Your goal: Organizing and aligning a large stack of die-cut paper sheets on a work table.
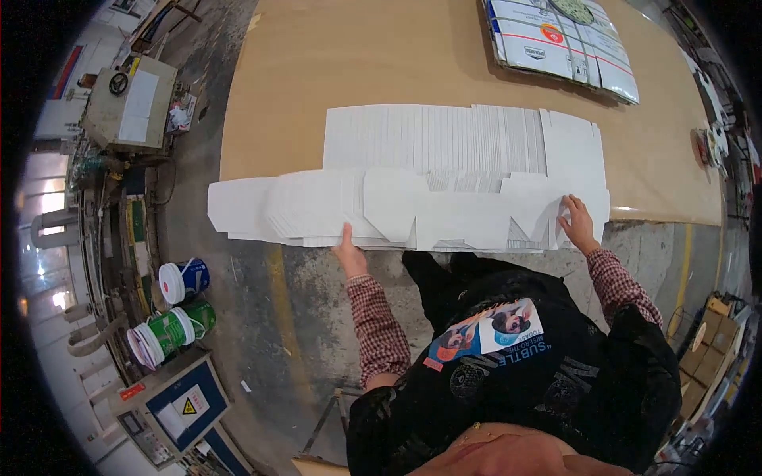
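I'm resting the unclenched right hand (580, 225) on white sheets (468, 216) lying fanned along the table's (357, 63) near edge. The left hand (349, 253) is touching them; whether it's gripping, I can't tell.

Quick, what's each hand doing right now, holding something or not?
Left hand: thumb over the near edge of the white sheets, fingers mostly hidden; grip can't be told.
Right hand: open, fingers slightly bent, touching the sheets' right end.
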